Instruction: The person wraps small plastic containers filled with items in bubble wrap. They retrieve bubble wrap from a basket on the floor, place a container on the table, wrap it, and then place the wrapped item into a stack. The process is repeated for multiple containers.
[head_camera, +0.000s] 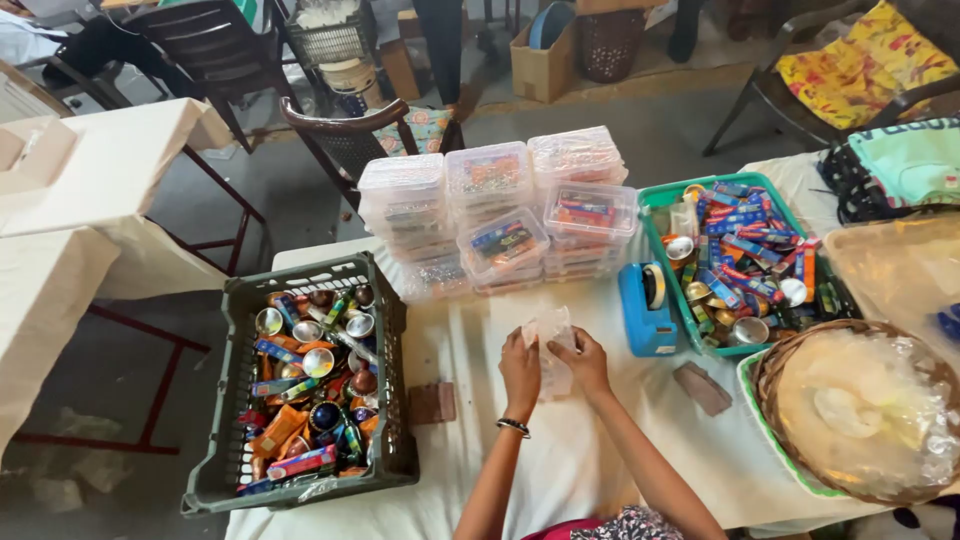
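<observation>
My left hand (520, 368) and my right hand (583, 362) both grip a small clear plastic bag (551, 340) over the white cloth of the table (480, 340). The left hand holds the bag's left edge and has a dark bangle at the wrist. On the bag's right edge sits the right hand. What is inside the bag cannot be made out.
A dark green crate (225, 400) of small packets and metal cups stands at the left. Stacks of clear lidded boxes (495, 205) sit at the back. A blue tape dispenser (646, 312), a teal tray (660, 195) of packets and a woven basket (775, 365) of plastic bags lie to the right. A brown block (432, 402) lies near the left hand.
</observation>
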